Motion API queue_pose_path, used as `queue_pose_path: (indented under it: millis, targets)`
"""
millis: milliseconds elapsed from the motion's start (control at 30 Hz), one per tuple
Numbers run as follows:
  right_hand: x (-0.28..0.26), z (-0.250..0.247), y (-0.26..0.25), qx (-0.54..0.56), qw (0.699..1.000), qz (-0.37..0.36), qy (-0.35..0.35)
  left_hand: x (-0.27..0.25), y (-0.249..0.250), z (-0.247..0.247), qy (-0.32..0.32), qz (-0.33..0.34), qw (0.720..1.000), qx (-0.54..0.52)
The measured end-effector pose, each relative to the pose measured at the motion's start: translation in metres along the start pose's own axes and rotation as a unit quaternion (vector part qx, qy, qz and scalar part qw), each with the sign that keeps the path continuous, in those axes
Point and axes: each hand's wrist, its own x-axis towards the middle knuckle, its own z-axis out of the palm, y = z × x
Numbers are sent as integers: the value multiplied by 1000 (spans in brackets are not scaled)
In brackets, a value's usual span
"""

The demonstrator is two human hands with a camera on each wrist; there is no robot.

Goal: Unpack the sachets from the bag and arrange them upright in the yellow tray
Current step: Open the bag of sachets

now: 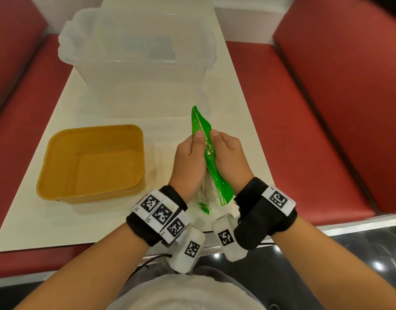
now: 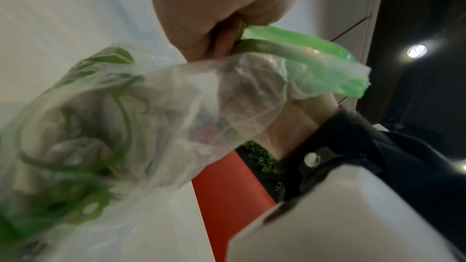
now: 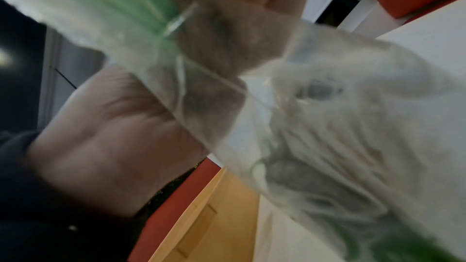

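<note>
A clear plastic bag with a green top strip [image 1: 209,159] hangs between my two hands above the white table. My left hand [image 1: 189,162] pinches the strip from the left and my right hand [image 1: 229,157] from the right, thumbs on top. In the left wrist view the bag [image 2: 126,119] bulges below the hand [image 2: 209,11], green print on it; its contents show only as blurred shapes. The right wrist view shows the bag [image 3: 315,127] blurred, with the left hand [image 3: 113,136] behind it. The yellow tray [image 1: 92,162] stands left of my hands, nothing inside it.
A large clear plastic tub [image 1: 136,54] stands at the far side of the table [image 1: 36,209]. Red bench seats [image 1: 304,119] flank the table on both sides. The table's near edge lies just under my wrists.
</note>
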Motion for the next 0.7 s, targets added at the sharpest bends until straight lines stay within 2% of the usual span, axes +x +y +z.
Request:
queue_pose_path:
  millis: [233,367,533,700]
  targets:
    - [-2,4,2,47,999,14,7,-6,3,-1,-5,-24,999,-36]
    - [-3,4,-1,66,997,2,-29,-4,5,-5,-9,-10,1000,-10]
    - [-2,1,-4,-10,999,-15,-51,-4,5,-6,-12,20,999,40]
    - [-3,1,-4,-12,1000,-5,-14,-7,4,-4,-9,29,999,26]
